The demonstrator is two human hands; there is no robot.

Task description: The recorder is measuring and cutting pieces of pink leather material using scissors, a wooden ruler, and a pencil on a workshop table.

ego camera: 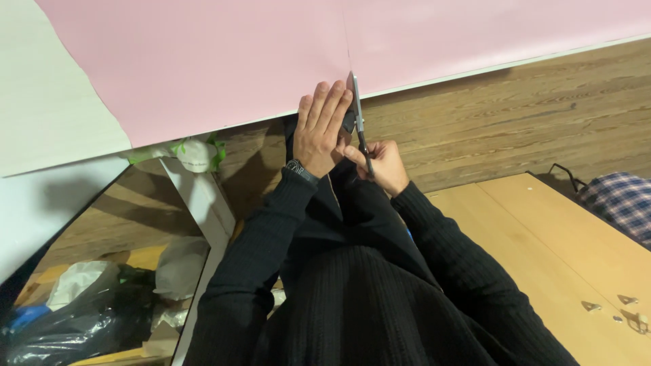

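A large pink sheet (pixel 224 61) lies across a white table top and overhangs its near edge. My right hand (pixel 381 165) grips a pair of scissors (pixel 359 116) by the handles, with the blades pointing away from me at the sheet's near edge, below a thin line that runs up the pink sheet. My left hand (pixel 321 127) lies flat, fingers together, just left of the blades, pressing on the sheet's edge. A watch (pixel 300 169) sits on my left wrist. Both arms wear black ribbed sleeves.
The white table top (pixel 41 102) shows at the left. A white table leg (pixel 200 196) with green tape stands below it. Bags and clutter (pixel 88 305) lie at lower left. A light wooden panel (pixel 563 251) and plaid cloth (pixel 620 200) lie on the wood floor (pixel 515 115).
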